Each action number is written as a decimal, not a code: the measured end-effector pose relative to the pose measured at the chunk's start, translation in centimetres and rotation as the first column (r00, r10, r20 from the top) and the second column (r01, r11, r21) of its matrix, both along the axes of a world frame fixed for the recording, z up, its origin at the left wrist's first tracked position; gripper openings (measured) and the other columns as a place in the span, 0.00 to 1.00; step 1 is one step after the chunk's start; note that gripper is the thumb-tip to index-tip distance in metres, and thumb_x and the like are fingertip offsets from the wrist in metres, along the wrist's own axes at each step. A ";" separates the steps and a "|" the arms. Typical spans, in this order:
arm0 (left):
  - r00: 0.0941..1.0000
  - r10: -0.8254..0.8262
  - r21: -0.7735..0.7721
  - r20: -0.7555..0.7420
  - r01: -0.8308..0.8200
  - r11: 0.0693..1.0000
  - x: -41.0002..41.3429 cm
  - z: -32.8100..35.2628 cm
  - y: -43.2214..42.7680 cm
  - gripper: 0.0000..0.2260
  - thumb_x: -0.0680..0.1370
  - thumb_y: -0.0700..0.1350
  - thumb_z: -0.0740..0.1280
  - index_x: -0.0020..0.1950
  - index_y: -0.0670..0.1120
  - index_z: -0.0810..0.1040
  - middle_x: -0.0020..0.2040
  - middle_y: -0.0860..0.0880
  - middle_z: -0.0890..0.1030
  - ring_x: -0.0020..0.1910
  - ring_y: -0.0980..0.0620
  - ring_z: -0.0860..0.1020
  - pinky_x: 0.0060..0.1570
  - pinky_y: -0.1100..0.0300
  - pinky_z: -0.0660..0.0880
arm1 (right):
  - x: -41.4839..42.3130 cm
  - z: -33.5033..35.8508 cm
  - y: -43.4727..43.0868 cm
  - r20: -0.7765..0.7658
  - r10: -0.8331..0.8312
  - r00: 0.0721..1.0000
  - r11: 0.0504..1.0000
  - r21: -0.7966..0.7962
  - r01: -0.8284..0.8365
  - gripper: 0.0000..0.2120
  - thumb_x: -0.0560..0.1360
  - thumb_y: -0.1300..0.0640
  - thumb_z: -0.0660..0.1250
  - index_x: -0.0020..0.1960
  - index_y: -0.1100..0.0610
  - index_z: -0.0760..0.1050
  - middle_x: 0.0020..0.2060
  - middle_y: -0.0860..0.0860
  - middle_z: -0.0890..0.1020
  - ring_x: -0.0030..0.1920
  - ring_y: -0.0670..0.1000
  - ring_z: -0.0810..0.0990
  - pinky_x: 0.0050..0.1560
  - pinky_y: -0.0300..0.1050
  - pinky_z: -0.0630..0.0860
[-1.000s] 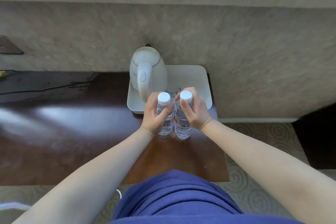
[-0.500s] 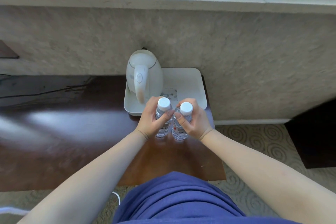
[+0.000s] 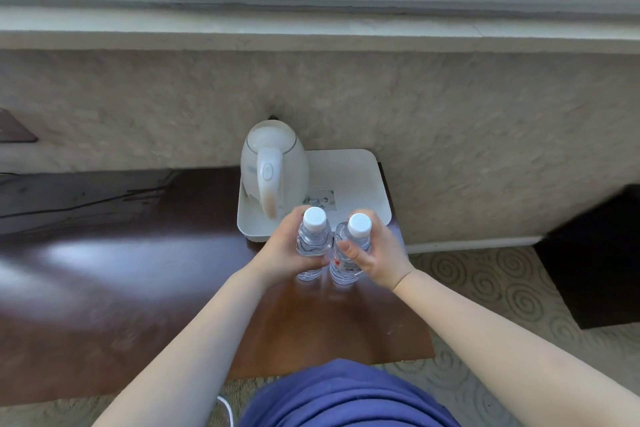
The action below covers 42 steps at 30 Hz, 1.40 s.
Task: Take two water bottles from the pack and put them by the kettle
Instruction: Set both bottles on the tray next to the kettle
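Note:
Two clear water bottles with white caps stand upright side by side on the brown table, just in front of the white tray [image 3: 349, 170]. My left hand [image 3: 284, 250] is wrapped around the left bottle [image 3: 312, 236]. My right hand [image 3: 375, 255] grips the right bottle [image 3: 349, 246]. The white kettle [image 3: 273, 173] sits on the left half of the tray, its handle facing me, just behind the left bottle. The pack is out of view.
The dark glossy wooden table [image 3: 138, 281] runs left along a textured wall under a window sill. A cable [image 3: 79, 206] lies at the back left. Patterned carpet and a dark cabinet [image 3: 595, 260] are to the right.
The view tilted up, showing the window. Both hands still hold the bottles, which stand on the table in front of the tray; the bottles sit slightly further apart.

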<state>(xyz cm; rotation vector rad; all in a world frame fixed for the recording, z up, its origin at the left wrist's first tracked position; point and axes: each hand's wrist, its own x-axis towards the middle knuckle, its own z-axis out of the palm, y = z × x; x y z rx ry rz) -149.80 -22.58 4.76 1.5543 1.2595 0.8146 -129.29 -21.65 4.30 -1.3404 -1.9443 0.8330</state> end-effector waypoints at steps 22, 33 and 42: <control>0.998 -0.011 -0.001 -0.069 0.011 1.000 0.0 -1.2 -1.0 0.31 0.64 0.47 0.77 0.61 0.61 0.66 0.59 0.56 0.75 0.59 0.57 0.75 0.59 0.57 0.73 | 2.3 0.9 0.7 -0.043 0.107 0.993 0.907 -0.405 -0.115 0.34 0.61 0.51 0.80 0.59 0.36 0.66 0.53 0.33 0.76 0.58 0.41 0.75 0.61 0.42 0.73; 0.963 0.027 -0.030 -0.267 -0.036 0.999 0.4 0.6 -0.3 0.26 0.61 0.48 0.76 0.55 0.59 0.70 0.49 0.60 0.80 0.48 0.57 0.78 0.47 0.57 0.78 | 3.3 0.8 1.7 -0.165 0.140 0.976 0.878 -0.435 -0.200 0.32 0.60 0.52 0.81 0.58 0.36 0.70 0.52 0.34 0.79 0.54 0.38 0.78 0.48 0.32 0.74; 0.982 0.042 -0.066 -0.186 -0.055 0.996 0.3 7.0 4.5 0.26 0.60 0.48 0.80 0.54 0.53 0.74 0.47 0.52 0.82 0.46 0.56 0.81 0.48 0.59 0.78 | 6.6 5.7 7.2 -0.313 0.097 0.945 0.937 -0.291 -0.193 0.35 0.58 0.50 0.84 0.60 0.41 0.72 0.53 0.46 0.81 0.55 0.50 0.81 0.52 0.47 0.80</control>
